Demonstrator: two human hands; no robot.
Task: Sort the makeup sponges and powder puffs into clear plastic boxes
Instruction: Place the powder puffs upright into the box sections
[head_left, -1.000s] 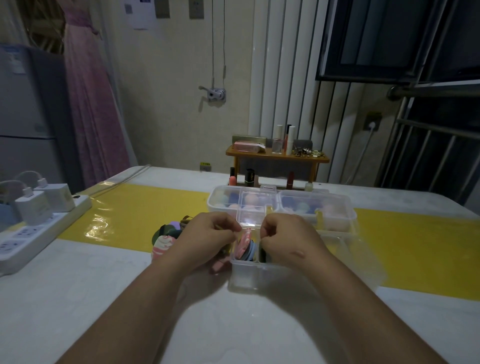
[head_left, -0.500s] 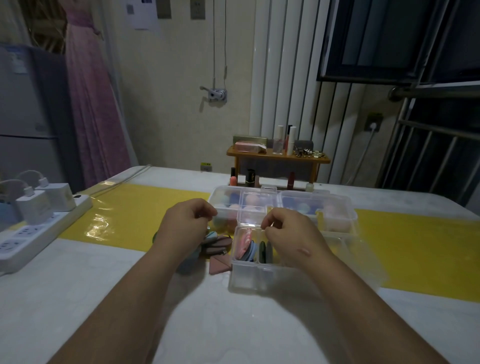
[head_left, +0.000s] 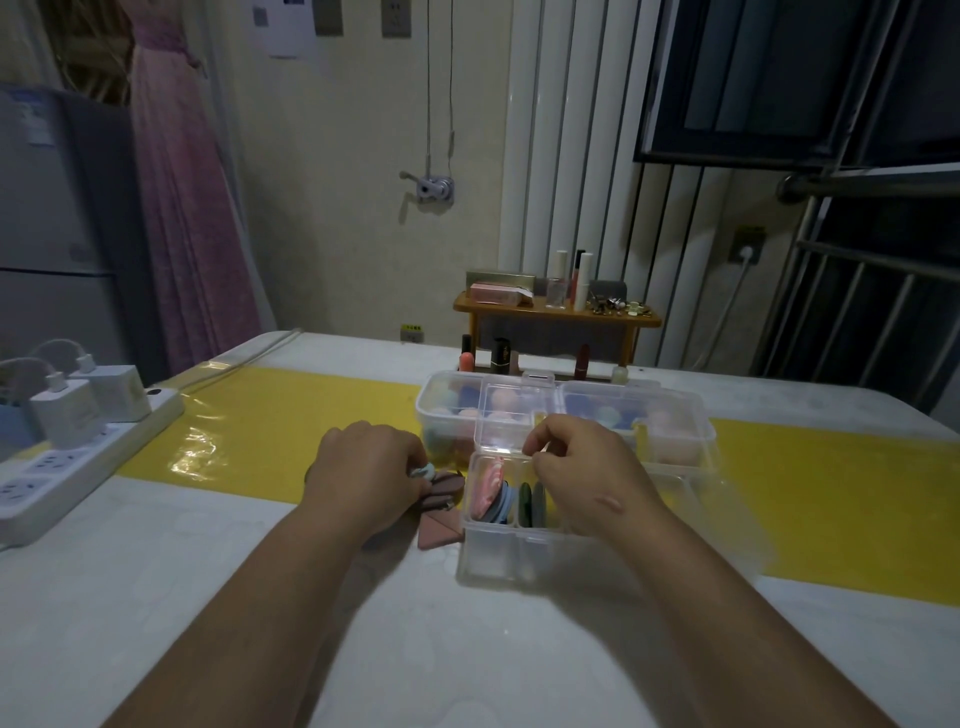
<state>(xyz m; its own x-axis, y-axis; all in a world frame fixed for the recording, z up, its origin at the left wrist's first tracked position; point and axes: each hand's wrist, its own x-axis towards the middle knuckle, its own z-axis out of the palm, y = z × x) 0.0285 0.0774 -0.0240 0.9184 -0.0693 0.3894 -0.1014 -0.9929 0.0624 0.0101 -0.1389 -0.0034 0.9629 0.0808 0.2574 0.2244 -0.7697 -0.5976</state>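
A clear plastic box (head_left: 498, 558) stands open near me, with a pink puff (head_left: 487, 488), a blue one (head_left: 503, 506) and dark green ones (head_left: 525, 508) upright inside. Left of it lies a small pile of loose puffs, among them a pink triangular puff (head_left: 439, 531) and a brown one (head_left: 448, 486). My left hand (head_left: 369, 475) is down on that pile, its fingers curled round a light blue puff (head_left: 423, 472). My right hand (head_left: 579, 470) hovers over the box, thumb and forefinger pinching at its back rim. Behind stands a larger clear box (head_left: 675, 434) filled with sponges.
A white power strip (head_left: 78, 462) with chargers lies at the table's left edge. A yellow runner (head_left: 270, 415) crosses the table. Lipsticks and a small wooden shelf (head_left: 556, 314) with cosmetics stand at the back.
My left hand left the near box, swung left to the loose pile and closed on a light blue puff. My right hand stayed at the box.
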